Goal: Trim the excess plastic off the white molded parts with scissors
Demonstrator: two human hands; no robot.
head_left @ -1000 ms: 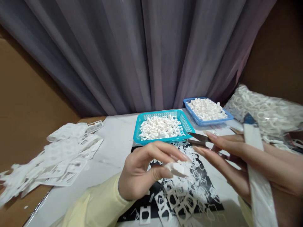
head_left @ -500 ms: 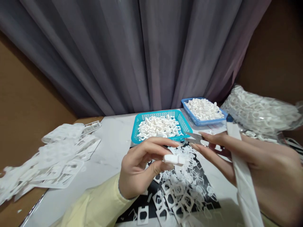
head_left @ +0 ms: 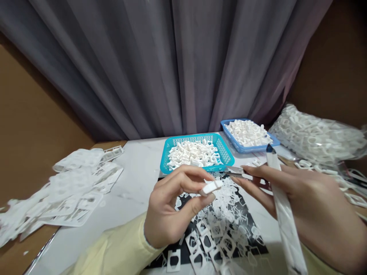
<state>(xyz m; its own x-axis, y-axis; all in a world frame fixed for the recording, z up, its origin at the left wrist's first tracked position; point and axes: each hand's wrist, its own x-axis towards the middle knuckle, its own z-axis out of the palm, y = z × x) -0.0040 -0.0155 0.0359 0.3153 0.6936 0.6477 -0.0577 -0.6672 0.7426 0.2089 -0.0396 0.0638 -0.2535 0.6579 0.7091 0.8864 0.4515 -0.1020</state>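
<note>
Head view: hands (head_left: 169,215) (head_left: 318,208) closed on white piece (head_left: 211,187) and metal tool (head_left: 235,170)

Now we're seeing a shiny metal tool (head_left: 239,175), smooth plastic part (head_left: 212,187), glossy plastic bag (head_left: 321,133), matt cloth curtain (head_left: 143,65)!

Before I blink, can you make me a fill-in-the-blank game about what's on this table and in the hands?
1. The small piece in the left hand is coloured ___.
2. The pointed metal tool is in the ___ hand.
3. The number of baskets holding white pieces is ___.
4. The flat mat under the scattered scraps is coloured ___.

Missing words: white; right; two; black.
</note>
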